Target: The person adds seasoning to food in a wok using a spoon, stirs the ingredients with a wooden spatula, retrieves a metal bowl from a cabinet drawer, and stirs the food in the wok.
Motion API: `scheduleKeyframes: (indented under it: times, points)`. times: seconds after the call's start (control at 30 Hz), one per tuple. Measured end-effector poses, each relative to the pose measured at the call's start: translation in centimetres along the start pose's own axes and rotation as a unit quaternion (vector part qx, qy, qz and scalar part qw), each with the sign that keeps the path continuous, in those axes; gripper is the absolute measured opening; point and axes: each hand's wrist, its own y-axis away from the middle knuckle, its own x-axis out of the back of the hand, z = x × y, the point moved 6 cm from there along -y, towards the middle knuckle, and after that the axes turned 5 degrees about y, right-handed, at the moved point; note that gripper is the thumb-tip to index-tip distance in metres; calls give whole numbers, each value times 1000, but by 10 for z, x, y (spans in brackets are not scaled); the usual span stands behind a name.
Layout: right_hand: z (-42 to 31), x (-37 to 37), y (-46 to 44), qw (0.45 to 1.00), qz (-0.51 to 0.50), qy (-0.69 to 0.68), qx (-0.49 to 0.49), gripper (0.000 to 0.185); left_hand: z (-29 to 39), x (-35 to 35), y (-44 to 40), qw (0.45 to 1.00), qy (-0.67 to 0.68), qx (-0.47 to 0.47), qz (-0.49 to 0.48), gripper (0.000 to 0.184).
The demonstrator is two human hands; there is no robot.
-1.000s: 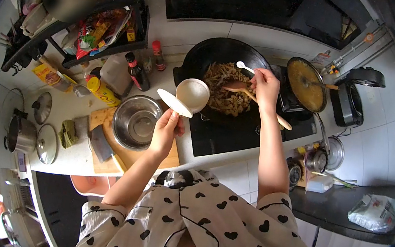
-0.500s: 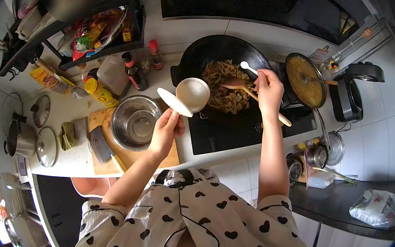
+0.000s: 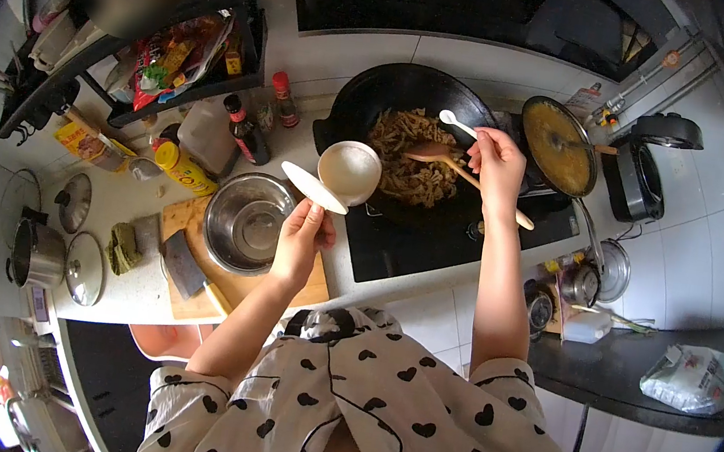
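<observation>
My left hand (image 3: 305,235) holds a round white container (image 3: 350,173) with its white lid (image 3: 314,188) tilted open, at the near left edge of the black wok (image 3: 402,86). Whitish contents show inside the container. Pinched in my right hand (image 3: 498,163) is a small white spoon (image 3: 458,124), held over the wok's right part. Below it, cooked brownish food (image 3: 422,182) fills the wok's bottom, and a wooden spatula (image 3: 436,153) lies across it with its handle over the near right rim.
Right of the wok is a pan of yellowish-brown liquid (image 3: 556,150). A steel bowl (image 3: 242,243) and a cleaver (image 3: 184,266) rest on a cutting board (image 3: 309,290) at left. Bottles (image 3: 249,135) stand behind, near a black shelf (image 3: 254,41).
My right hand has moved slightly right and nearer, still holding the spoon. My left hand and the container have shifted slightly left.
</observation>
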Motion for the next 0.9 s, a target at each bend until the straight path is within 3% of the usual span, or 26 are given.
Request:
scheduleKeyframes:
  times: [0.73, 0.9]
  points:
    - [-18, 0, 18, 991, 22, 105, 75, 13, 0, 0, 8, 1000, 11, -6, -3, 24]
    - [-4, -2, 13, 999, -8, 23, 32, 13, -1, 0, 9, 1000, 24, -1, -9, 24]
